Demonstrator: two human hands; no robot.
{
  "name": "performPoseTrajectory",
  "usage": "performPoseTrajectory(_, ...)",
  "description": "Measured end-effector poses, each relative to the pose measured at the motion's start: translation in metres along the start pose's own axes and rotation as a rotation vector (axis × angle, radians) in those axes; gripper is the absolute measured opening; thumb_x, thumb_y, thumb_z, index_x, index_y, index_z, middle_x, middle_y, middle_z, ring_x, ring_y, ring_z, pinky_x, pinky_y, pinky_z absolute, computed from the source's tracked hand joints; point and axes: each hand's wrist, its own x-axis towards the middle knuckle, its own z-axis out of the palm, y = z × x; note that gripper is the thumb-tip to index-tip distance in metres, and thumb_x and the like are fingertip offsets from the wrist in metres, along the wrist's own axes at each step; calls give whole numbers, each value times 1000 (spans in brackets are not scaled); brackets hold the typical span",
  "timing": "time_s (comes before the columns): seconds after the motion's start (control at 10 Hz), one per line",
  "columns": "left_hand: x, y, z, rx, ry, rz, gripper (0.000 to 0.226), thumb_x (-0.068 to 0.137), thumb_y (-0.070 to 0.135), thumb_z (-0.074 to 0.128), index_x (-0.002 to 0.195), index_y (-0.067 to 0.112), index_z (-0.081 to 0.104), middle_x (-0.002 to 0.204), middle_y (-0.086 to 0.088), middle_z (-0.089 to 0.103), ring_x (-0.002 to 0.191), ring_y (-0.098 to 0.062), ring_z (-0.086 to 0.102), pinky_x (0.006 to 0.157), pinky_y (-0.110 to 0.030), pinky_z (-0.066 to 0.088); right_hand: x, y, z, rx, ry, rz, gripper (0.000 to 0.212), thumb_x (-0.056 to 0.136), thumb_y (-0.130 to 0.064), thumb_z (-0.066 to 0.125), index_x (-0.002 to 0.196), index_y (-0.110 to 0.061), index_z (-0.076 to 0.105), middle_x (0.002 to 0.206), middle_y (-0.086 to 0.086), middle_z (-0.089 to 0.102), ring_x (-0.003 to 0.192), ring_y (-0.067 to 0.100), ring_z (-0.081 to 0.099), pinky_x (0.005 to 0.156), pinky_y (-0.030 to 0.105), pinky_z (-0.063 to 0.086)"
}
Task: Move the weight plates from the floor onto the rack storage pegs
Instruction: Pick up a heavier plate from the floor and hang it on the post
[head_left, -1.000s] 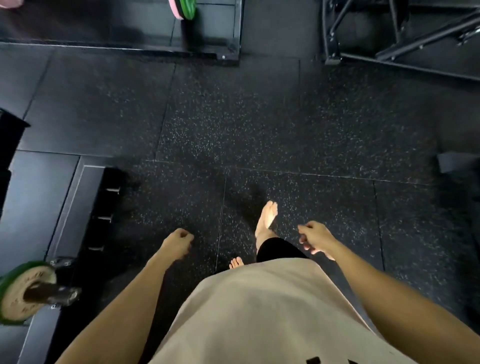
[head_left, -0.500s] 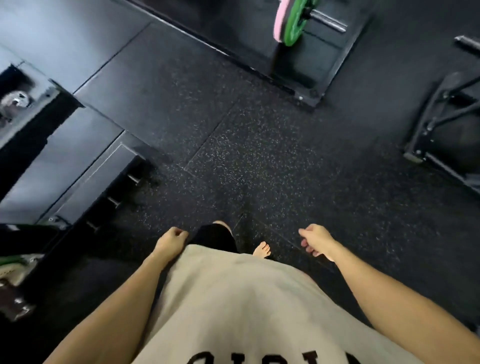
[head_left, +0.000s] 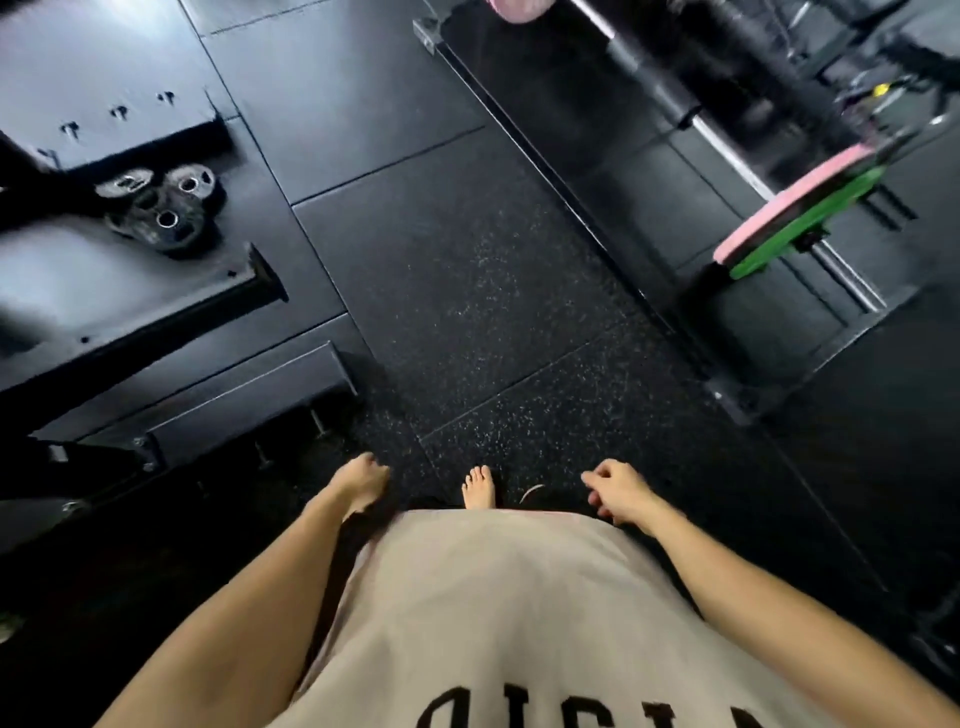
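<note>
Head view is showing both the left hand (head_left: 363, 480) and right hand (head_left: 618, 491) hanging loosely curled and empty, small black plates (head_left: 161, 210) lying far left, apparently awaiting racking.

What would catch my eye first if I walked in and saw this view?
Probably the bright pink and green plates on a barbell at the right, the only strong colour against the dark speckled floor. Next, a small cluster of dark weight plates lying at the upper left. At the bottom, the person's empty left hand and right hand hang loosely either side of a beige shirt.
</note>
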Motion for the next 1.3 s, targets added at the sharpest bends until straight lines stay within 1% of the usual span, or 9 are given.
performPoseTrajectory(0.1,-34,73,-89,-171,-108,-27,26,96,28,48,112,9,57,97,-16,65,72,-25,58,60,-30,46,34,-59,-29,-25,23,-78,18,98,-26,52,85,-13,54,70,4,62,52,16,52,42,24,36)
performPoseTrajectory(0.2,14,131,-91,-206,-44,-12,18,98,24,48,106,11,56,85,-9,60,63,-19,53,53,-25,40,88,-135,-58,-96,-2,-128,20,98,-26,52,82,-15,53,70,5,62,53,17,52,42,24,37)
performPoseTrajectory(0.3,44,160,-103,-211,-72,-61,18,98,26,46,109,14,55,88,-8,61,68,-20,55,57,-25,43,128,-180,-73,-201,-46,-143,19,98,-28,53,84,-14,54,72,5,64,59,18,55,48,27,42)
performPoseTrajectory(0.4,82,189,-114,-137,-211,-134,23,99,30,46,114,15,55,93,-7,60,76,-21,58,66,-29,49,189,-272,-101,-340,-105,-207,16,96,-28,55,87,-15,56,82,5,69,81,22,64,75,34,48)
performPoseTrajectory(0.5,104,213,-137,-196,-181,-159,29,98,31,50,119,13,58,103,-8,63,88,-24,61,73,-33,52,216,-336,-120,-477,-131,-254,15,96,-29,56,87,-16,56,91,8,71,87,24,65,76,33,47)
performPoseTrajectory(0.6,138,234,-184,-186,-35,-183,31,98,32,50,120,12,59,123,-10,64,111,-28,59,90,-33,46,254,-440,-139,-545,-162,-320,18,97,-30,54,93,-13,57,86,9,70,69,20,60,57,30,44)
performPoseTrajectory(0.7,161,243,-220,-255,94,-240,32,99,31,48,120,10,59,126,-12,63,116,-30,57,91,-33,43,266,-513,-141,-591,-168,-341,18,99,-30,52,97,-13,56,85,7,67,66,18,57,52,28,42)
performPoseTrajectory(1.0,276,260,-315,-468,53,-375,26,97,33,50,114,15,61,129,-10,62,118,-27,56,93,-31,41,310,-723,-76,-885,-330,-434,20,100,-34,49,101,-15,54,88,5,64,70,18,58,55,29,47)
performPoseTrajectory(1.3,364,213,-498,-630,179,-438,27,98,29,51,116,11,60,119,-12,65,105,-27,60,85,-33,47,316,-937,2,-996,-293,-551,21,99,-34,52,99,-13,54,98,9,64,81,23,59,69,33,48)
